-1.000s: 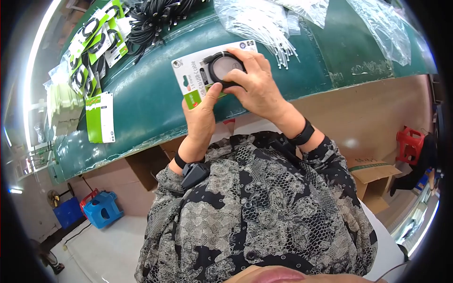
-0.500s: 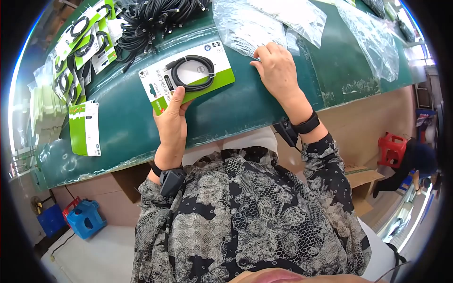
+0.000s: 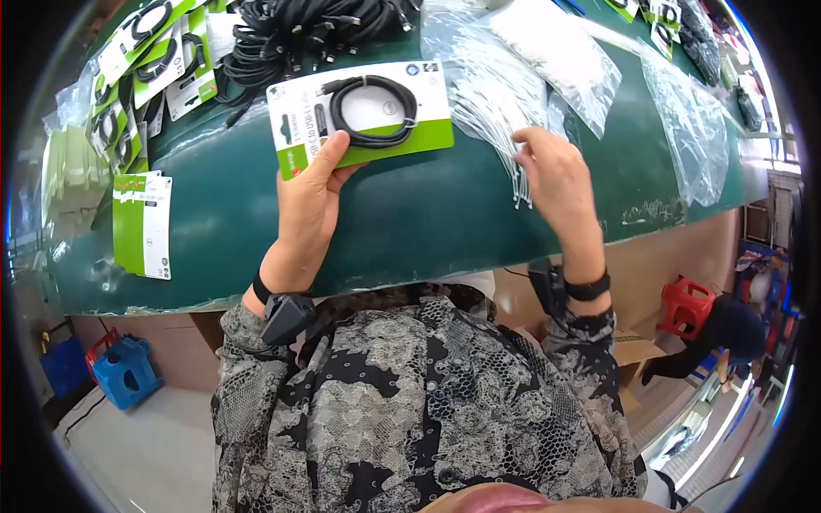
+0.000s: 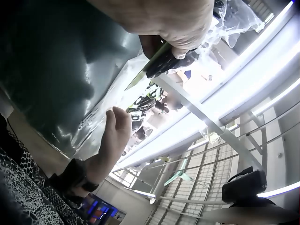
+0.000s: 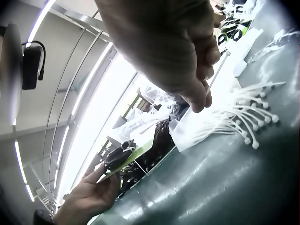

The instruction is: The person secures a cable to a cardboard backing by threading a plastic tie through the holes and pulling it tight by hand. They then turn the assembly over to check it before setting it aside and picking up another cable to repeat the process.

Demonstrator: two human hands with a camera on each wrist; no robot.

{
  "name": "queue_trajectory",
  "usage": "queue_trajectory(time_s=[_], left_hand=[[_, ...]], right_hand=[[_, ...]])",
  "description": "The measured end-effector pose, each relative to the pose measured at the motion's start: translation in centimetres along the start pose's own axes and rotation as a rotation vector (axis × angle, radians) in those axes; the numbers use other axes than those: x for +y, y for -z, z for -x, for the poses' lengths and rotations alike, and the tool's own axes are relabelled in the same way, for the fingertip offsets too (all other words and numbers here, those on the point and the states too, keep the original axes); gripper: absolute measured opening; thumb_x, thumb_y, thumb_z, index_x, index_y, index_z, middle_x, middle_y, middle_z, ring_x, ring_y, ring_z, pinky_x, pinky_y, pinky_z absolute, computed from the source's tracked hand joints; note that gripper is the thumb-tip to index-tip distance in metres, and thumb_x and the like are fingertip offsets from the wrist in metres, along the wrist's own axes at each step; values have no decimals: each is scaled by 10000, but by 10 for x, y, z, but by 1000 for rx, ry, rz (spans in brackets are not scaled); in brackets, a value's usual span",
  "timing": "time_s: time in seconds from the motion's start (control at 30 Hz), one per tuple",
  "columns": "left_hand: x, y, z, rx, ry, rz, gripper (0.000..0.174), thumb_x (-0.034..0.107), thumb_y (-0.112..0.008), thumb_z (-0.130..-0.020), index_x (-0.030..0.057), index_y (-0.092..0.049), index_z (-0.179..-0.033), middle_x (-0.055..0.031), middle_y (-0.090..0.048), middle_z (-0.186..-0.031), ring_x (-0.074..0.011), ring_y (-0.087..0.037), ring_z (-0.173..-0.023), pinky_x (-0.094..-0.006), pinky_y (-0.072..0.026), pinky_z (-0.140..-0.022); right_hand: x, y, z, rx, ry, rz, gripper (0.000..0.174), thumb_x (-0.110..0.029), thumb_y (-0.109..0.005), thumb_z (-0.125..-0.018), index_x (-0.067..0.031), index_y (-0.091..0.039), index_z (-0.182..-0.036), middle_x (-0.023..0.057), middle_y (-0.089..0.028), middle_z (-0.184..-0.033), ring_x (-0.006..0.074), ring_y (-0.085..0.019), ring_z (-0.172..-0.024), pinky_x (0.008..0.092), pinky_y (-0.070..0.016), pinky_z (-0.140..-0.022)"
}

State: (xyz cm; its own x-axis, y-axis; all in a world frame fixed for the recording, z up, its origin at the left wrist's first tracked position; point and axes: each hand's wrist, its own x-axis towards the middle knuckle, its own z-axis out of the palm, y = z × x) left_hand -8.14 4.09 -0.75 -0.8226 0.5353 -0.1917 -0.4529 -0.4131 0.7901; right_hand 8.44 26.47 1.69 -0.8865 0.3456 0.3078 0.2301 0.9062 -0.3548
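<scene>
In the head view, my left hand (image 3: 306, 205) holds a white and green USB-C cable card (image 3: 434, 103) by its lower left corner, thumb on the front. A coiled black cable (image 3: 370, 139) lies against the card's face, bound with white ties. My right hand (image 3: 560, 179) is over the near ends of a bunch of white cable ties (image 3: 505, 128). In the right wrist view, its thumb and fingers pinch one white cable tie (image 5: 219, 70), which stands up at a slant above the spread heads of the others.
A stack of flat cards (image 3: 141, 227) lies at the left of the green table (image 3: 410, 222). Carded cables (image 3: 162, 60) and loose black cables (image 3: 299, 38) are heaped behind. Clear plastic bags (image 3: 693, 128) lie at the right. Beyond, another person (image 3: 744, 329) is near a red stool (image 3: 687, 306).
My right hand has left the coiled cable on the card, moved right to the white ties and picked one up. My left hand has kept hold of the card and shifted it left.
</scene>
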Motion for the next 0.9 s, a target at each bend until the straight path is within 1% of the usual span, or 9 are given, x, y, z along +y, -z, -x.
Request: queue_trajectory(time_s=[0.07,0.17,0.2,0.3,0.43,0.6,0.73,0.83,0.9], left_hand=[[9,1,-9,-8,-31,-3,345,49,-599,-884,32,-515,-1218,-80,-612,-1109,-177,-625,-966,-335,-551,-805],[11,-4,-19,-53,15,136,322,59,-600,-886,38,-525,-1199,-73,-622,-1086,-181,-628,-962,-336,-550,-810],[12,-4,-20,-49,6,137,322,59,-600,-886,38,-525,-1199,-73,-622,-1086,-181,-628,-962,-336,-550,-810],[13,-2,-20,-47,125,326,273,83,-596,-895,47,-542,-1161,-66,-632,-1054,-187,-632,-950,-333,-552,-810],[14,7,-14,-49,149,412,230,108,-608,-893,54,-561,-1111,-63,-639,-1028,-188,-634,-935,-333,-553,-812],[16,14,1,-43,219,527,204,109,-613,-889,43,-574,-1079,-66,-638,-1024,-180,-638,-917,-323,-560,-813],[14,16,12,-48,350,718,198,100,-609,-889,2,-573,-1057,-92,-629,-993,-186,-620,-912,-296,-572,-807],[18,16,18,-167,566,1056,231,92,-597,-894,-49,-551,-1070,-113,-595,-973,-189,-580,-905,-269,-579,-805],[24,12,24,-170,618,1129,244,90,-598,-892,-60,-544,-1077,-115,-581,-969,-188,-567,-902,-269,-580,-804]], right_hand=[[-7,11,-5,1,30,-84,113,-3,-631,-773,-18,-593,-878,90,-582,-766,229,-553,-644,309,-431,-611],[-21,28,-7,-99,-140,-353,135,38,-606,-788,-4,-612,-916,59,-561,-745,142,-513,-602,239,-402,-567],[-27,24,-10,-100,-131,-355,135,38,-606,-788,-4,-612,-916,59,-561,-745,142,-513,-602,239,-402,-567],[-57,0,-12,-73,-114,-583,80,41,-598,-805,-3,-625,-866,29,-539,-725,82,-482,-607,204,-379,-565],[-88,-22,-13,-69,-160,-722,72,35,-620,-796,-11,-642,-848,27,-552,-726,84,-486,-597,216,-390,-557],[-109,-29,-14,-16,-117,-647,72,33,-647,-778,-23,-653,-822,24,-563,-725,74,-485,-587,219,-395,-552],[-119,-30,-13,136,-24,-628,109,39,-674,-748,-42,-664,-820,28,-580,-726,97,-505,-619,234,-403,-535],[-124,-25,-15,256,195,-379,154,40,-697,-701,-65,-672,-812,20,-593,-735,140,-520,-666,261,-411,-577],[-129,-18,-16,294,220,-350,167,32,-704,-687,-77,-675,-810,15,-594,-736,150,-518,-677,271,-404,-598]])
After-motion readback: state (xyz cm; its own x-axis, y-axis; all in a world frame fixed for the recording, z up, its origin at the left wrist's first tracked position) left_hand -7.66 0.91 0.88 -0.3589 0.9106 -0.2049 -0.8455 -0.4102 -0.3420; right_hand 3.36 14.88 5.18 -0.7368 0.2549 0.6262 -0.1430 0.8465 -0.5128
